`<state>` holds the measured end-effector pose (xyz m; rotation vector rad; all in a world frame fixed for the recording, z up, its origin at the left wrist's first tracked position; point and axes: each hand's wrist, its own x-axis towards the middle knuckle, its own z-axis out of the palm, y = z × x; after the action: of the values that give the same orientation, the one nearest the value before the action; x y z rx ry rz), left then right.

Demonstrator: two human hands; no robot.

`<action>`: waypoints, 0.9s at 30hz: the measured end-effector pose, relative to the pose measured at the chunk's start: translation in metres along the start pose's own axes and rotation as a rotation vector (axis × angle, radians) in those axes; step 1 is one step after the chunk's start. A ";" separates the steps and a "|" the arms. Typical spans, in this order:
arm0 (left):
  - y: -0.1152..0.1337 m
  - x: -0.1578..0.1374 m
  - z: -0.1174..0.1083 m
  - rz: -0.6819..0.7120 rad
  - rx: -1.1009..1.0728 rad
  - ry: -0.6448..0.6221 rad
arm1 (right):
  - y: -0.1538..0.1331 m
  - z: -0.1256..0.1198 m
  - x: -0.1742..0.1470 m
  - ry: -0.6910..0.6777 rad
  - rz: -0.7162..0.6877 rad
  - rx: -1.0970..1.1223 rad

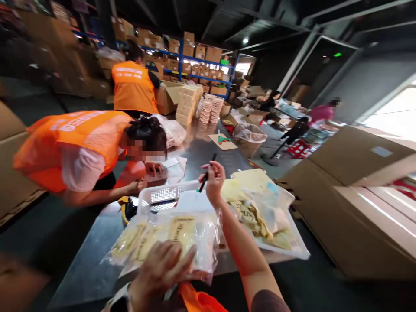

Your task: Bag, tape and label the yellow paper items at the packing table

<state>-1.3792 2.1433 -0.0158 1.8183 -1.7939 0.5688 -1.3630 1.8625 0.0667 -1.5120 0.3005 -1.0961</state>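
My right hand (214, 182) is raised over the tabletop (201, 149), forearm stretched forward, grip pinching a black pen (206, 175) that tilts up. My left hand (159, 273) lies flat, fingers spread, pressing on a clear bag of yellow packets (169, 238) at the near edge. Print on the packets is too blurred to read. Co-worker's orange vest (78, 138) has white lettering, unreadable.

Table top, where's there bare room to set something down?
Bare metal table lies between the white basket and the cardboard sheet. Another strip runs along the near left edge. Around the left hand and right hand it is crowded with plastic bags.
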 end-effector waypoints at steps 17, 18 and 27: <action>0.021 0.044 0.082 -0.172 -0.857 -0.362 | -0.040 -0.090 -0.240 0.000 0.213 -0.349; 0.020 0.046 0.081 -0.130 -0.892 -0.400 | -0.039 -0.084 -0.241 -0.013 0.203 -0.415; 0.014 0.040 0.091 -0.359 -1.057 -0.337 | -0.054 -0.106 -0.160 0.557 0.230 -0.329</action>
<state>-1.3970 2.0553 -0.0606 1.4053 -1.4263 -0.7461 -1.5483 1.9250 0.0278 -1.3806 1.0568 -1.3085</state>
